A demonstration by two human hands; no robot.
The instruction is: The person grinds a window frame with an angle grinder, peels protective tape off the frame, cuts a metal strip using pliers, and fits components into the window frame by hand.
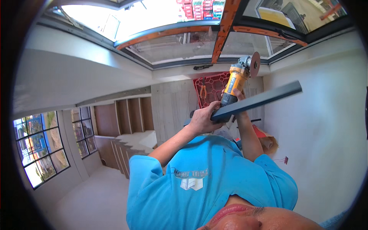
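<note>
My left hand [202, 119] is closed around one end of a dark grey metal bar [264, 98]. The bar slants up to the right in front of my chest and crosses over my right forearm. Just beyond it, my right hand [238, 95] grips an angle grinder [236, 80] with a yellow and black body. The grinder points up and away, its reddish-brown disc [254, 65] at the far end and apart from the bar. The bar partly hides my right wrist. Whether the disc is turning, I cannot tell.
Beyond the grinder is a window with orange-covered frame strips [223, 34]. A black hand tool [203, 67] lies on its sill. Below stands a red plastic crate [197, 92] with orange-handled pliers [203, 91] on it. A pale wall [314, 111] rises at the right; brown steps or shelves [122, 117] show left.
</note>
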